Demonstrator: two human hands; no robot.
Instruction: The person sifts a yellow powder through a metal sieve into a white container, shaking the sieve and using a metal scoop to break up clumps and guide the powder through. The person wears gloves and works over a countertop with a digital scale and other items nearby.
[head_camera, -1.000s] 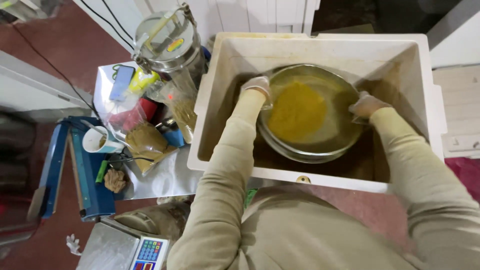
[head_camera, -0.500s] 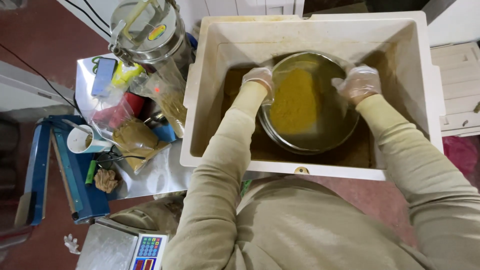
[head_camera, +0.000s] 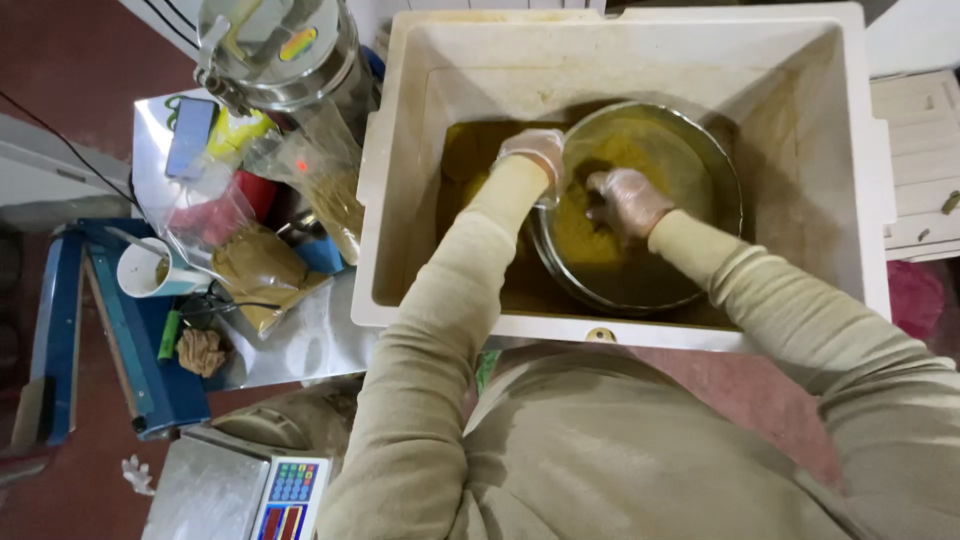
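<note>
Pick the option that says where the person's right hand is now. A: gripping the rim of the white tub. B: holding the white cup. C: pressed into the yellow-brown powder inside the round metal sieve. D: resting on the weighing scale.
C: the gloved right hand lies on the powder inside the sieve, while the left hand holds the sieve's rim.

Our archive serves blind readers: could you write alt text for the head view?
A person's gloved left hand holds the rim of a round metal sieve inside a white tub, while the gloved right hand presses into the yellow-brown powder in it.
</note>
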